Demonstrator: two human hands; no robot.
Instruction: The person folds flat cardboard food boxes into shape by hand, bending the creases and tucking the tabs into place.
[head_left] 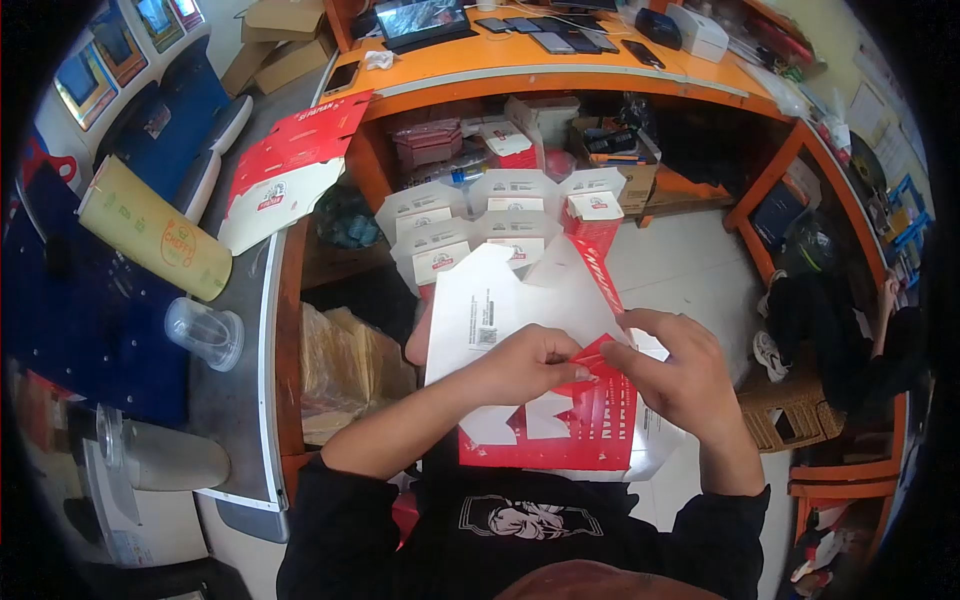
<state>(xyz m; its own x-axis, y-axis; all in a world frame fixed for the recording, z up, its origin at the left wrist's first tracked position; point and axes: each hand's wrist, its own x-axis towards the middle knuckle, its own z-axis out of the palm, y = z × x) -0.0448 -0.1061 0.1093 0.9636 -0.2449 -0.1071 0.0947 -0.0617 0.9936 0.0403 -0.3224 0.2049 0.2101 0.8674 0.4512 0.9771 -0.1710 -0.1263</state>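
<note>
So, nearest to the camera is the wearer's black T-shirt with a pale printed picture (530, 518) on the chest, and right over the lap sits a red-and-white printed cardboard box blank (600, 440), partly folded, with a big white panel standing up on the far left side and white notched tabs poking out over the red part. Both hands are on it, pretty close together. The left hand (545, 365) has thumb and fingers pinched on a small red flap near the middle, and the right hand (680, 370) grips the same bit from the other side, thumb on top. Can't really see where the right fingertips end up underneath.

Off to the left there's a long grey counter with a pale metal edge (250, 385). On it: a clear plastic dome-ended cup (205, 335) lying on its side, a pale yellow cylinder with orange print (155, 225) leaning over, and further along some flat red-and-white cardboard (320, 130). Just past the blank, a cluster of red-and-white boxes with raised white lids (515, 205) is bunched together. Over on the right, another person's white shoe (768, 357) shows beside a brown woven stool (790, 420). Farthest back is an orange desk (450, 62) carrying a dark-framed tablet (420, 20) and several dark phones (570, 40).
</note>
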